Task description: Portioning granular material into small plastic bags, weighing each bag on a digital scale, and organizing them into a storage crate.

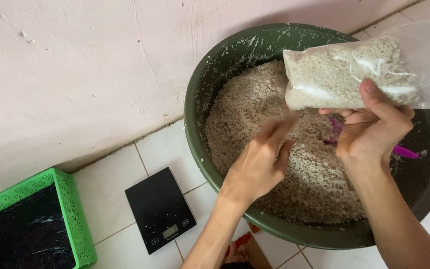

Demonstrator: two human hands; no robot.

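Tiled floor (115,209): scale (160,209), green basket (70,209)

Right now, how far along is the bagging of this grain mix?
Done: the clear plastic bag already looks largely filled with the pale grainy mix. In hand: the right hand holds that bag over the dark green basin, while the left hand hovers above the mix, blurred. Left: plenty of mix remains in the basin, and the black scale on the floor sits bare.
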